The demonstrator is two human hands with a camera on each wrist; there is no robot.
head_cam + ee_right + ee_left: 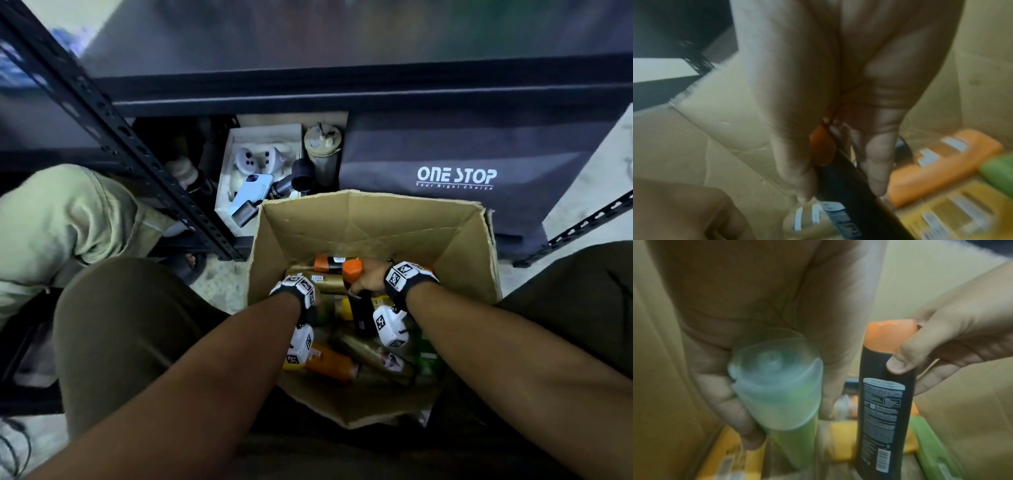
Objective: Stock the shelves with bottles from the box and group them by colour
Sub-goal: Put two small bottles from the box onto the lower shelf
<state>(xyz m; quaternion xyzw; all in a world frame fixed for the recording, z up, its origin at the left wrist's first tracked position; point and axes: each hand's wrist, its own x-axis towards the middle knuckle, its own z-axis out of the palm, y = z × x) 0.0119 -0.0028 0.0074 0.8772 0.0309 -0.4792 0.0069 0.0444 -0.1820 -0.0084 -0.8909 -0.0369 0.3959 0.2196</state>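
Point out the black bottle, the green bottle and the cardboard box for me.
black bottle (882, 410): left wrist view, back label.
green bottle (777, 386): left wrist view, translucent cap.
cardboard box (370, 226): head view, inner far wall.

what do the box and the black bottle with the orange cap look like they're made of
Brown open-topped box: apparently corrugated cardboard, matt, with creased walls and ragged flap edges. Black bottle with the orange cap, gripped by the right hand: probably plastic, smooth with a slight sheen, printed label and barcode.

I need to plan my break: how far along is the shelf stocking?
No stocked bottles are visible. The left hand grips a green bottle; the right hand grips a black bottle, both still inside the box. Many bottles remain there.
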